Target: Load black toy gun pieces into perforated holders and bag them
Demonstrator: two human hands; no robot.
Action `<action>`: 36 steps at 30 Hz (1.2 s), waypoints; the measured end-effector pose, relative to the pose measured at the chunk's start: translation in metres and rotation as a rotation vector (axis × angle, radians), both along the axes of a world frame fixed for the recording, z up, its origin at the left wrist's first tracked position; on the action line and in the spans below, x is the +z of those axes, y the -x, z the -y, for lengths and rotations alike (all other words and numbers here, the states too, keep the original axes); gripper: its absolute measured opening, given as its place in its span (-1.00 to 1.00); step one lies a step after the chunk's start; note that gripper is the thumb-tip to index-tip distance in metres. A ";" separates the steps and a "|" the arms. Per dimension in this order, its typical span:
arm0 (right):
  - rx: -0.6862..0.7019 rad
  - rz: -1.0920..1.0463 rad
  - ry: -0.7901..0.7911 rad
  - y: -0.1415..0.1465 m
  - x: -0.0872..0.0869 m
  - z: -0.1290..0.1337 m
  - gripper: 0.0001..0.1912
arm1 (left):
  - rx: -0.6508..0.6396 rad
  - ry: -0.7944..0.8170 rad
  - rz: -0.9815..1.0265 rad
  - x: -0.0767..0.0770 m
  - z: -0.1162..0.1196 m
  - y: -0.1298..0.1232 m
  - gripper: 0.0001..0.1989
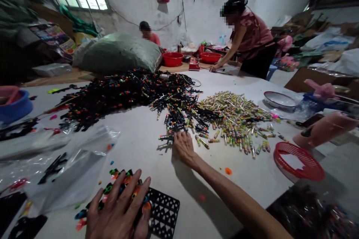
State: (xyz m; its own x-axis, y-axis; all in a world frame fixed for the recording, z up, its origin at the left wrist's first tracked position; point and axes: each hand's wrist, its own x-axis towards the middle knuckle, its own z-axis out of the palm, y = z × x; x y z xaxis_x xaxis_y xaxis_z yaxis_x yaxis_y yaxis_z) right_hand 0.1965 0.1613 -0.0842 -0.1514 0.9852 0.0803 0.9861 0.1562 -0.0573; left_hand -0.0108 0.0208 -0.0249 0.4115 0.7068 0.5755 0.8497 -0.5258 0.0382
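My left hand (119,205) lies with fingers spread over small green, orange and blue plastic pieces (108,188). Beneath and beside it shows a black plastic tray (165,209) with rows of cut-out holes. My right arm reaches forward, and my right hand (183,147) has its fingers curled down at the near edge of a heap of black toy guns (120,93). One toy gun (166,138) with coloured tips sticks out to the left of these fingers; the fingertips themselves are partly hidden. Close by on the right spreads a pile of small yellow-green tubes (235,119).
A red basket (298,162) and a white plate (279,99) stand at the right. Plastic bags (81,164) and a blue basin (15,106) are at the left. A full green sack (120,52) lies behind the heap. Two people (252,33) are across the table.
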 end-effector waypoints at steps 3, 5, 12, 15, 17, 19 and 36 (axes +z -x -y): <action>0.087 -0.064 0.060 -0.005 0.009 0.029 -0.66 | 0.006 0.030 -0.003 0.005 0.006 0.001 -0.48; 0.128 -0.119 0.144 -0.021 0.020 0.038 -0.57 | -0.002 0.045 -0.016 0.009 0.007 0.002 -0.48; 0.170 0.048 0.254 -0.045 0.038 0.027 -0.71 | 0.023 0.130 -0.076 0.024 0.004 -0.005 -0.51; 0.194 0.060 0.267 -0.031 0.031 0.026 -0.76 | 0.034 0.130 -0.089 0.025 0.008 -0.005 -0.53; 0.195 0.051 0.268 -0.024 0.027 0.027 -0.79 | 0.032 0.134 -0.081 0.025 0.009 -0.006 -0.54; 0.190 0.028 0.264 -0.019 0.026 0.029 -0.79 | 0.032 0.146 -0.062 0.026 0.010 -0.008 -0.56; 0.058 -1.335 0.702 0.033 -0.018 0.083 -0.75 | 0.001 0.245 0.027 0.031 0.011 -0.008 -0.78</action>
